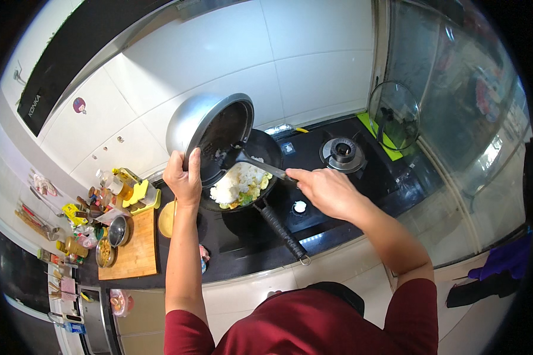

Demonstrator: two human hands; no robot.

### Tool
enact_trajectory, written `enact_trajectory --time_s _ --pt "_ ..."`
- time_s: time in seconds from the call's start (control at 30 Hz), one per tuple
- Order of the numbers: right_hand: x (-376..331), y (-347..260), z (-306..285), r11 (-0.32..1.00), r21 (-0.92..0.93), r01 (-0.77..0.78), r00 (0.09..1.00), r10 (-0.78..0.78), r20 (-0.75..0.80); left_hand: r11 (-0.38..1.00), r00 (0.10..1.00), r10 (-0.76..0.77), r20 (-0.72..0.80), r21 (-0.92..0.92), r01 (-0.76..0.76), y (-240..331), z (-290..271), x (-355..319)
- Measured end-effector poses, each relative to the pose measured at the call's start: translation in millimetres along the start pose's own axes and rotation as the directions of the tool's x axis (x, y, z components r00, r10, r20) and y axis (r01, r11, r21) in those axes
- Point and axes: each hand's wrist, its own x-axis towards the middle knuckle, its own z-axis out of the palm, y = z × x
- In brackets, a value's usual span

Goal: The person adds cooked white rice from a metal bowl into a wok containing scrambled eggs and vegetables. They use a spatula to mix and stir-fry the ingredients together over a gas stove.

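My left hand grips the rim of a silver rice cooker pot, tipped on its side above a dark frying pan. Closed round the handle of a black spatula, my right hand holds its blade at the pot's mouth. A few white grains cling inside the pot's dark interior. In the pan, white rice lies over green and yellow pieces of food. The pan's black wrapped handle points toward me, and neither hand touches it.
A bare gas burner is right of the pan. A glass lid leans by the glass panel at the far right. At left are a wooden cutting board, metal bowls, an oil bottle and a yellow rack.
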Motion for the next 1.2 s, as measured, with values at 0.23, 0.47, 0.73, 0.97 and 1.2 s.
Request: enact_trajectory --time_s 0.23,0.47,0.73,0.97,1.2 --pt "0 3 -17 0.998 -0.044 -0.053 0.999 0.053 -0.003 0.996 0.998 0.057 0.012 0.064 -0.058 0 -1 -1" --pt "18 -15 13 0.998 0.028 0.050 0.993 -0.046 -0.107 0.991 0.994 0.110 0.012 0.070 -0.110 6 6 -1" --pt "34 -18 18 0.999 -0.046 -0.005 0.999 0.003 -0.034 0.988 0.990 0.137 0.017 0.073 -0.138 11 9 0" --pt "12 -4 -20 0.962 -0.271 -0.012 0.994 0.040 0.099 0.994 0.998 0.054 -0.021 0.096 -0.052 -6 0 -10" --pt "23 -20 8 0.985 -0.152 0.080 0.991 -0.094 -0.091 0.996 0.998 0.020 -0.060 0.085 -0.015 -2 0 -13"
